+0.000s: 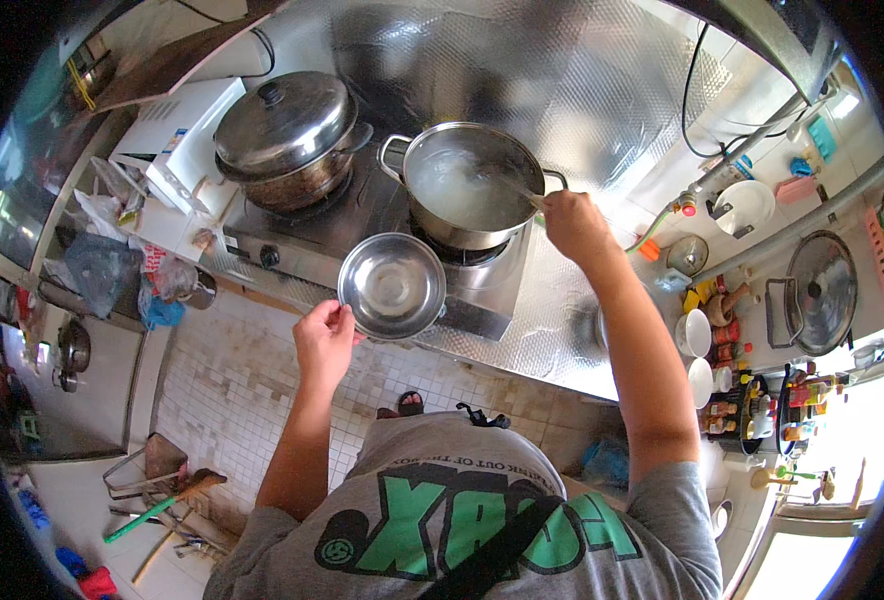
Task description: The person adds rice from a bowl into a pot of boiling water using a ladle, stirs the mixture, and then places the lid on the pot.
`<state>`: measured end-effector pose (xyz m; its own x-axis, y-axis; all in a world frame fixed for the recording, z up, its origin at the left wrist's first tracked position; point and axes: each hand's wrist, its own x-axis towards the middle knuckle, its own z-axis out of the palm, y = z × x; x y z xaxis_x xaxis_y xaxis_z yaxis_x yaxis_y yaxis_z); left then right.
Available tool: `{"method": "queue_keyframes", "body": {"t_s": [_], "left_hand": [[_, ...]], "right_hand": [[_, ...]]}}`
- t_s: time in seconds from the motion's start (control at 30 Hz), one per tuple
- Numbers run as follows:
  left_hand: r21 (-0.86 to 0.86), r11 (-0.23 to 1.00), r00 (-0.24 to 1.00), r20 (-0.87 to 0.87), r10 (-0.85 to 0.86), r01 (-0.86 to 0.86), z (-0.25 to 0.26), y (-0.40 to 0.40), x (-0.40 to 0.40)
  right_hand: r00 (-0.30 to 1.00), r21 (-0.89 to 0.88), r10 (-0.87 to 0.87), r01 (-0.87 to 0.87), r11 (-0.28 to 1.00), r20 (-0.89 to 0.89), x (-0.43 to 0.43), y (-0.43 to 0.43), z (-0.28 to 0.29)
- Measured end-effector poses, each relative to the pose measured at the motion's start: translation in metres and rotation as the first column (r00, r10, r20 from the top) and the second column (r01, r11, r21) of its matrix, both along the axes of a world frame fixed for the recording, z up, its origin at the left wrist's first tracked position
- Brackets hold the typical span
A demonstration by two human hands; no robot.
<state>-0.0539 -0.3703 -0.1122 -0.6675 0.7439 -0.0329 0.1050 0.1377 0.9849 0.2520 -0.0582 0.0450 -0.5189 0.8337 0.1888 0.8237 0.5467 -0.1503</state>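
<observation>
My left hand [325, 337] grips the rim of a shallow stainless steel bowl [391, 285], which looks empty and is held just in front of the gas stove [299, 262]. Over the right burner stands an open steel pot [472, 186] with cloudy, whitish liquid in it. My right hand [573, 225] is closed on the handle of a utensil at the pot's right side; the utensil reaches into the liquid, and its lower end is hidden. On the left burner sits a large lidded steel pot [288, 142], its domed lid on.
A foil-like metal sheet [517, 67] covers the wall behind the stove. A white box-shaped appliance [186, 135] and plastic bags [100, 270] are at left. At right are white bowls [693, 334], seasoning bottles [757, 409] and a hanging glass lid [823, 292].
</observation>
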Motion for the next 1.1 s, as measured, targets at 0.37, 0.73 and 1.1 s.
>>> {"method": "queue_keyframes", "body": {"t_s": [0.37, 0.73, 1.1], "left_hand": [[-0.026, 0.999, 0.999, -0.025, -0.037, 0.036, -0.012, -0.001, 0.001], [-0.137, 0.859, 0.865, 0.178, -0.469, 0.494, -0.033, 0.058, 0.140], [-0.268, 0.813, 0.820, 0.426, -0.382, 0.517, -0.181, 0.185, 0.331]], "right_hand": [[0.968, -0.221, 0.170, -0.128, 0.967, 0.183, 0.022, -0.043, 0.107], [0.902, 0.067, 0.431, -0.432, 0.899, 0.025, -0.007, 0.007, 0.001], [0.917, -0.037, 0.156, -0.182, 0.983, -0.366, 0.084, 0.014, 0.006]]}}
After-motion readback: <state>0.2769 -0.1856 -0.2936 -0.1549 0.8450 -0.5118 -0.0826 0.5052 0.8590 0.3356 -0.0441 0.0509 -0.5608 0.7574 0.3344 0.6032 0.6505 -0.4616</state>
